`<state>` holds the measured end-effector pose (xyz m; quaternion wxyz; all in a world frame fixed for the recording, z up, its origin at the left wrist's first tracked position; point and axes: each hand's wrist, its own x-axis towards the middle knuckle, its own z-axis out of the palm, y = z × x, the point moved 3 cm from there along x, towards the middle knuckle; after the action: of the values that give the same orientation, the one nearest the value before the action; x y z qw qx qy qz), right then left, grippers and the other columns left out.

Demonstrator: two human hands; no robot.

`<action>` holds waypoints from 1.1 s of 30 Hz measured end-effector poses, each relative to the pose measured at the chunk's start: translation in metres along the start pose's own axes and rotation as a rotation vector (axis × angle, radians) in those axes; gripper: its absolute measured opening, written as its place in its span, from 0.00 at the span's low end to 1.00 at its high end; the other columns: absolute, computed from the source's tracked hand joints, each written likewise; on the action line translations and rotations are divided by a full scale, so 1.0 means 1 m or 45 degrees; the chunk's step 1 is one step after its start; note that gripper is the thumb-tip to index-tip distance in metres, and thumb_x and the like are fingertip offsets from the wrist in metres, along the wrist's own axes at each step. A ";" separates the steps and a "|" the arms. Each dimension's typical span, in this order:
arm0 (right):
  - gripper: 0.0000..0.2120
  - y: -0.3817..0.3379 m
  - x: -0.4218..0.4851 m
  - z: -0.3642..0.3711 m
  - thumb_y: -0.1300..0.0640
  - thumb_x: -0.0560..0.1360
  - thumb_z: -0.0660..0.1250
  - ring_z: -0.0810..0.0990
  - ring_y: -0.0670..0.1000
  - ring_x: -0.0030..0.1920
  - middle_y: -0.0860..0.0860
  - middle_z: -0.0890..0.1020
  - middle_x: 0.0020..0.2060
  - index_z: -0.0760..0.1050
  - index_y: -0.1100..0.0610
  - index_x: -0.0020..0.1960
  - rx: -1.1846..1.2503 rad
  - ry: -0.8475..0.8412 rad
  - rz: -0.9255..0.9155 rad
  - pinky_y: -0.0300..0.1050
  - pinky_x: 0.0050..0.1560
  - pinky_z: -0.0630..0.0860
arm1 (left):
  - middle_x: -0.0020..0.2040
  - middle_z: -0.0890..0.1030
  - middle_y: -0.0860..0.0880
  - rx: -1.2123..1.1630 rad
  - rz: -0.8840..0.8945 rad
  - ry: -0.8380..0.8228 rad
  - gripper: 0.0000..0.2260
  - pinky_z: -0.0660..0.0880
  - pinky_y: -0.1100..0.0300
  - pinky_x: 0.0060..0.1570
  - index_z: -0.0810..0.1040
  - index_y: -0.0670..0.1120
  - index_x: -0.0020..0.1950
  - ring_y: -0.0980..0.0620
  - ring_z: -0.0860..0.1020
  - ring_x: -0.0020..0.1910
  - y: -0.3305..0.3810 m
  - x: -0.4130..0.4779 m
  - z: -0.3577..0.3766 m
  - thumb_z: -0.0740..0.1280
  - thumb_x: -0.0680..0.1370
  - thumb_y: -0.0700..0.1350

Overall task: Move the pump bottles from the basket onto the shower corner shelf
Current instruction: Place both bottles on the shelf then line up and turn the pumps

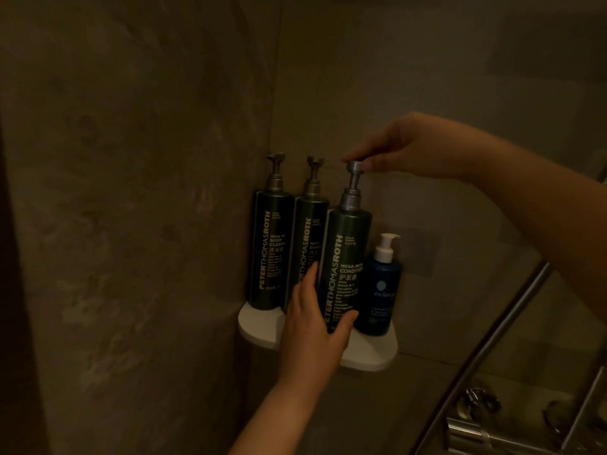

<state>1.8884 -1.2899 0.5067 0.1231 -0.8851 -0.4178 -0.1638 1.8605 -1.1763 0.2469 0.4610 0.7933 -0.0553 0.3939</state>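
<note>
Three tall dark green pump bottles stand on the white corner shelf point(368, 357): a body cleanser bottle point(271, 251) at the left, a shampoo bottle point(307, 238) in the middle and a conditioner bottle point(348, 257) in front. My left hand point(312, 326) wraps around the conditioner bottle's lower body. My right hand point(404, 149) pinches its silver pump head point(355, 166) from the right. A small blue pump bottle point(381, 287) with a white pump stands at the shelf's right end. The basket is out of view.
Brown stone shower walls meet in the corner behind the shelf. A slanted metal rail point(486, 343) and chrome shower fittings point(479, 418) sit at the lower right. The light is dim.
</note>
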 end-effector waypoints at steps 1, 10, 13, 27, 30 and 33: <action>0.11 0.000 0.000 0.000 0.50 0.74 0.67 0.78 0.38 0.53 0.39 0.83 0.50 0.78 0.38 0.55 0.010 0.001 0.005 0.35 0.57 0.69 | 0.72 0.60 0.57 -0.005 0.000 0.002 0.38 0.62 0.60 0.66 0.50 0.58 0.75 0.61 0.59 0.69 0.000 0.000 0.000 0.70 0.72 0.55; 0.09 -0.002 0.010 -0.003 0.49 0.73 0.69 0.77 0.39 0.35 0.50 0.84 0.39 0.83 0.48 0.51 -0.026 -0.013 0.078 0.34 0.41 0.70 | 0.70 0.61 0.58 -0.013 -0.002 0.002 0.39 0.62 0.59 0.67 0.49 0.59 0.75 0.61 0.60 0.69 0.002 0.000 0.000 0.70 0.72 0.54; 0.09 -0.003 0.011 -0.004 0.46 0.72 0.69 0.80 0.43 0.42 0.50 0.85 0.42 0.83 0.48 0.49 -0.054 0.012 0.117 0.33 0.42 0.69 | 0.70 0.61 0.58 -0.011 -0.007 0.000 0.39 0.63 0.59 0.67 0.49 0.59 0.75 0.60 0.60 0.69 0.003 -0.001 0.000 0.70 0.72 0.54; 0.10 0.007 -0.009 0.001 0.59 0.76 0.66 0.81 0.40 0.45 0.49 0.85 0.47 0.81 0.49 0.53 0.337 0.148 0.037 0.27 0.46 0.74 | 0.71 0.60 0.56 0.043 0.019 0.022 0.39 0.61 0.61 0.66 0.49 0.57 0.75 0.60 0.59 0.69 0.003 0.000 0.001 0.70 0.72 0.54; 0.08 0.005 -0.007 0.002 0.54 0.74 0.69 0.79 0.39 0.40 0.46 0.84 0.38 0.82 0.44 0.50 0.240 0.158 0.065 0.33 0.44 0.73 | 0.71 0.60 0.56 0.032 0.019 0.021 0.39 0.60 0.62 0.66 0.49 0.57 0.75 0.61 0.58 0.69 0.005 0.000 0.001 0.70 0.72 0.54; 0.07 -0.002 -0.003 0.003 0.53 0.73 0.70 0.75 0.34 0.31 0.45 0.81 0.33 0.82 0.45 0.49 0.168 0.186 0.071 0.25 0.34 0.69 | 0.71 0.60 0.56 0.039 0.022 0.016 0.39 0.60 0.63 0.65 0.49 0.56 0.75 0.59 0.59 0.69 0.006 0.000 0.000 0.70 0.73 0.54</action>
<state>1.8855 -1.2902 0.5029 0.2156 -0.8721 -0.3929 -0.1964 1.8579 -1.1799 0.2503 0.4459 0.7971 -0.0533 0.4037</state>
